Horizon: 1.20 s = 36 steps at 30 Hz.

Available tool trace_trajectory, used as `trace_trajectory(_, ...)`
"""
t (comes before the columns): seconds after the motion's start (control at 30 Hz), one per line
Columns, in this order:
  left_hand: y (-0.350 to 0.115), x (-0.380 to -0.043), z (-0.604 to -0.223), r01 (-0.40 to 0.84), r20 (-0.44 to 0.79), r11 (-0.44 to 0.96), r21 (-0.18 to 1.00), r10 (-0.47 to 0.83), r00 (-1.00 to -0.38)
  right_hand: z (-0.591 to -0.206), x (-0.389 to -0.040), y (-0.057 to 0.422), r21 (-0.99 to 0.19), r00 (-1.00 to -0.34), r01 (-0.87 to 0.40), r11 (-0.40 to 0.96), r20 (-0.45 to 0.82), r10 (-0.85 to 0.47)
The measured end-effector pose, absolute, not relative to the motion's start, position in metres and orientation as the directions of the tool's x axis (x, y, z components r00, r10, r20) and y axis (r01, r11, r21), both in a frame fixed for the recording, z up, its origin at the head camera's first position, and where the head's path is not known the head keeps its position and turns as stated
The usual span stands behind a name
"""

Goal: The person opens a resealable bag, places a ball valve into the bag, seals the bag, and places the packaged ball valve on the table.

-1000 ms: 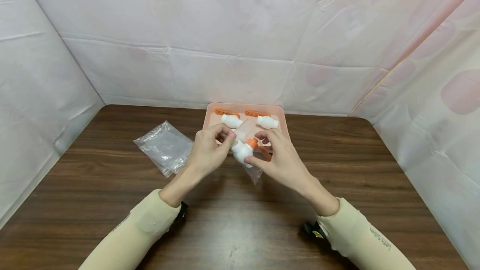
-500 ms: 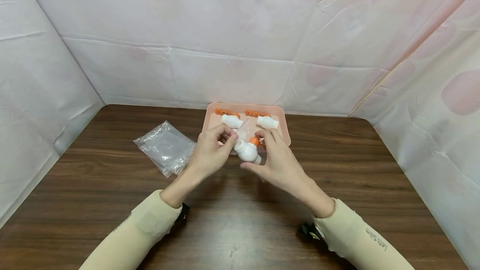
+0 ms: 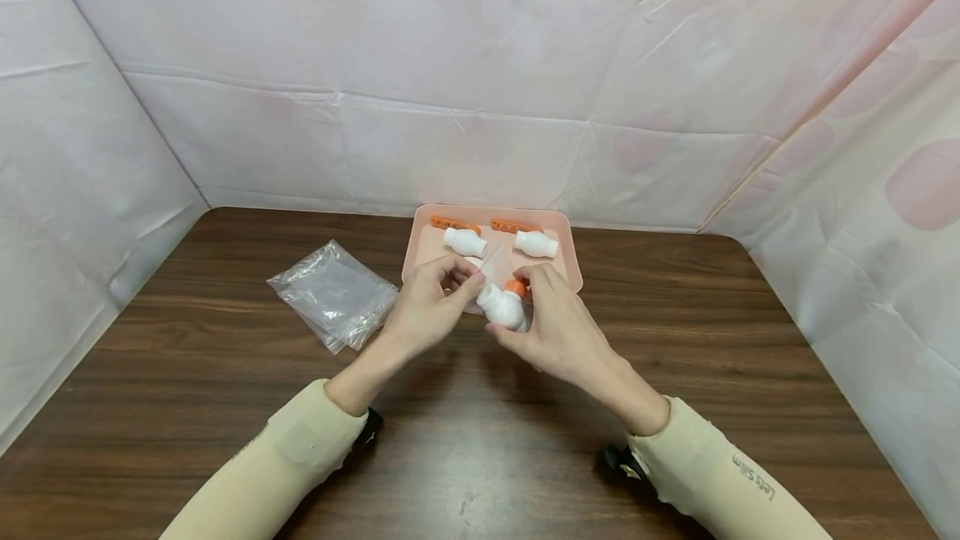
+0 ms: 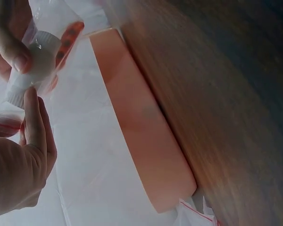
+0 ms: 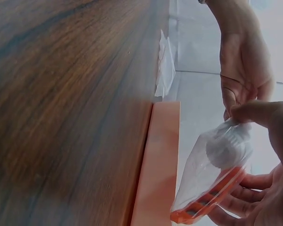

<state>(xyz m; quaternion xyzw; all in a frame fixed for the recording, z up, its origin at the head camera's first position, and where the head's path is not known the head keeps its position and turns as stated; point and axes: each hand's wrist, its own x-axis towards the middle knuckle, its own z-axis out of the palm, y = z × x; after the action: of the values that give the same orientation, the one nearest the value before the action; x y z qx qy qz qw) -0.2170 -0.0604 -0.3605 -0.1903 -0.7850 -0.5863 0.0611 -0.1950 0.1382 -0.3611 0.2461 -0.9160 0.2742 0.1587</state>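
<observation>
A white ball valve with an orange handle is inside a clear plastic zip bag, held up at the tray's near side. My left hand pinches the bag near its red zip strip, thumb against the fingers, beside one end of the valve. From the right, my right hand holds the bagged valve, thumb on the near side and fingers around the far side by the handle. In the right wrist view the handle points downward within the film.
Behind the hands stands a pink tray with more white valves, one at left and one at right, each with an orange handle. Flat clear bags lie left on the wooden table. Pale cloth surrounds the table.
The bagged valve has shifted slightly right and turned. The bag's corner that hung below the valve no longer shows. My right hand has closed in around the valve; the left still pinches the bag.
</observation>
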Motion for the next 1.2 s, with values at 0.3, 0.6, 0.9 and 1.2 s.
trace_trajectory(0.3, -0.06, -0.218, -0.364, 0.312, 0.228, 0.256, 0.915, 0.31, -0.923, -0.362, -0.194, 0.143, -0.395, -0.84, -0.522, 0.756, 0.392, -0.376)
trace_trajectory(0.6, -0.065, -0.216, -0.363, 0.319, 0.189, 0.326, 0.89, 0.373, -0.908, -0.362, -0.194, 0.155, -0.346, -0.854, -0.498, 0.795, 0.352, -0.382)
trace_trajectory(0.9, -0.074, -0.217, -0.365, 0.354, 0.19, 0.407, 0.842, 0.391, -0.901, -0.366, -0.196, 0.178, -0.322, -0.902, -0.41, 0.853, 0.284, -0.326)
trace_trajectory(1.2, -0.083, -0.218, -0.369, 0.423, 0.225, 0.46, 0.78, 0.424, -0.877, -0.364, -0.2, 0.204, -0.298, -0.934, -0.334, 0.894, 0.235, -0.271)
